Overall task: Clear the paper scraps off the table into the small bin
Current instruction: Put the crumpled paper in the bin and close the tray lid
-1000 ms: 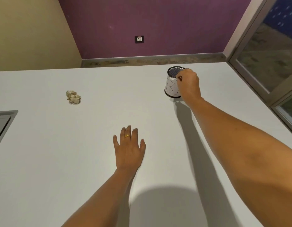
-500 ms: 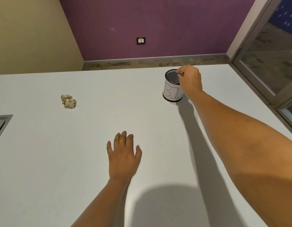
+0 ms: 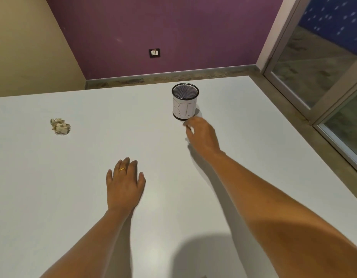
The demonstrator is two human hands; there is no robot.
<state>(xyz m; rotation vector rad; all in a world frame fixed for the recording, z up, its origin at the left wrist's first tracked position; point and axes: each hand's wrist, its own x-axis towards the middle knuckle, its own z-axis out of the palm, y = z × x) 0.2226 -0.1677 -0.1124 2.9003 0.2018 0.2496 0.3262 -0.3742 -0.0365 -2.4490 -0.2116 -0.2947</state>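
Note:
A small black mesh bin (image 3: pixel 185 101) with a white paper label stands upright on the white table (image 3: pixel 53 187), towards the far side. My right hand (image 3: pixel 201 135) hovers just in front of the bin, a little apart from it, fingers loosely curled with nothing in them. My left hand (image 3: pixel 124 185) lies flat on the table, fingers spread, a gold ring on one finger. One crumpled paper scrap (image 3: pixel 60 126) lies on the table far to the left, well away from both hands.
The table's far edge runs just behind the bin, with a floor strip and a purple wall beyond. Its right edge slants along a glass sliding door (image 3: pixel 321 63). A wall socket (image 3: pixel 154 53) sits on the purple wall.
My right hand has left the bin's rim and drawn back towards me, now lower and in front of the bin. The left hand stays flat on the table.

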